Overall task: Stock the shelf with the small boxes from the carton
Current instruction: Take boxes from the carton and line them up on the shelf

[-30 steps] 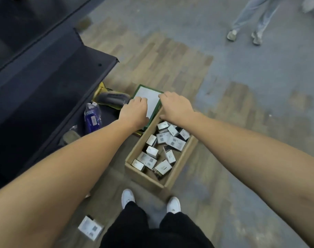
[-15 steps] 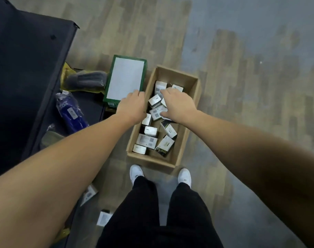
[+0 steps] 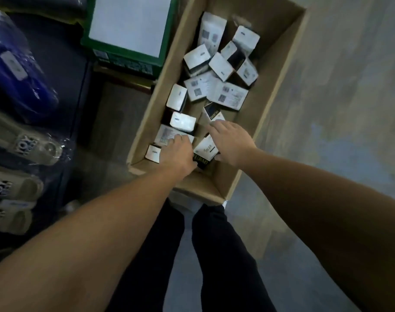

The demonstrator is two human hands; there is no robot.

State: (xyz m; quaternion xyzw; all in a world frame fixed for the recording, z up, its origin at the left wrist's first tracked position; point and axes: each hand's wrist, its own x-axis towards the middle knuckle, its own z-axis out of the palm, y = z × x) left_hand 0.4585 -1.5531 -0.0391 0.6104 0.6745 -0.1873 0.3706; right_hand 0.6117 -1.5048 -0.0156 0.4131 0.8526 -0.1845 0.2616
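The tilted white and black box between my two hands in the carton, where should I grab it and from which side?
Pinch the tilted box across its two long side faces, coming down from above. It leans with its white face up and black end toward you, so those sides look exposed; the right hand already sits beside it. The left hand and the carton wall crowd any sideways approach.
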